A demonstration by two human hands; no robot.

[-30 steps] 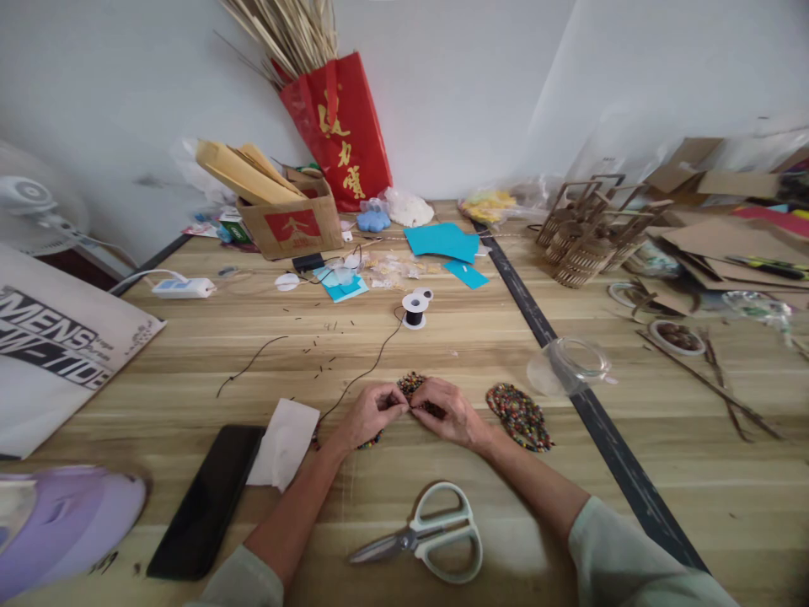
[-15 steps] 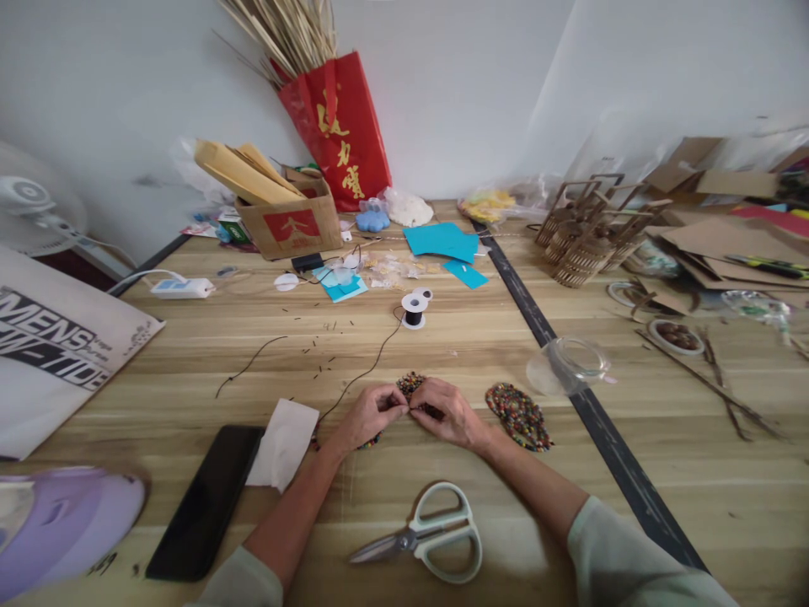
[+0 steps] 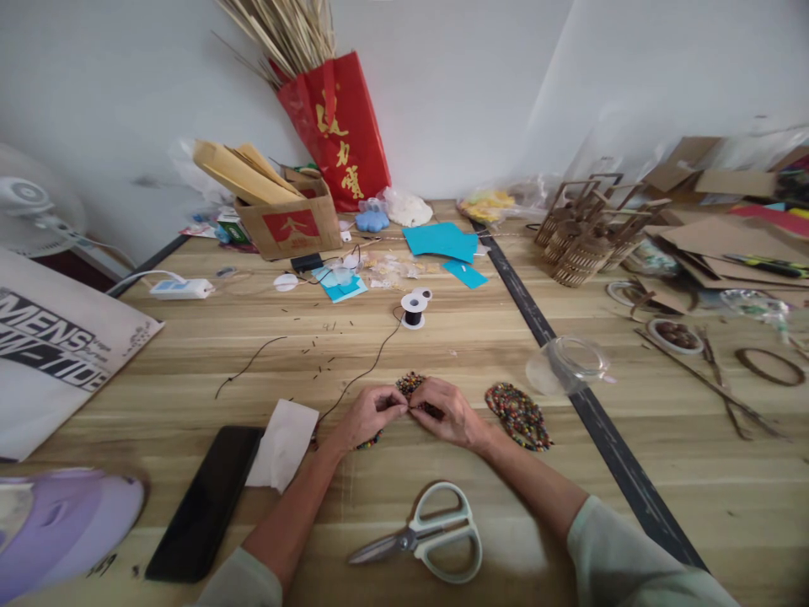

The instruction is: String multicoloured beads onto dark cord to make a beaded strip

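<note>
Both hands at bench [image 3: 190, 354] centre, near front edge, fingertips meeting over bead patch [image 3: 412, 386]. Left hand [image 3: 366, 415] pinched narrow, thumb to forefinger, on patch edge or thread there; cannot tell which, too small. Right hand [image 3: 447, 411] likewise pinched shut, knuckles up, covering most of patch; only far rim and a bit under left wrist showing. Patch flat on bench, lying betw. the two hands, partly under them. Black thread [image 3: 370, 367] running from pinch point back to spool [image 3: 414, 310], slack, curved. Second bead patch [image 3: 518, 415] just right of right hand, apart, untouched. Handling, judged: patch light, floppy, beads on thread, likely to sag or buckle if lifted by one corner; beads smooth, prone to slip off a loose end; thread thin, easy to lose. Best hold prob. fingertip pinch at rim close to working end, rest left supported on bench. Pose: both forearms angled inward from lower corners, wrists low, almost resting on wood, elbows out of frame; pale sleeves pushed up. Scissors [image 3: 430, 535] closed, near front edge betw. forearms, not touched. Phone [image 3: 206, 502] face down and white tissue [image 3: 284, 443] left of left forearm. Clear lid [image 3: 569, 364] on dark seam to right. Short thread offcuts scattered mid-bench. Red bag [image 3: 338, 126], box [image 3: 294, 223], blue paper [image 3: 442, 240] at back, well apart.
</note>
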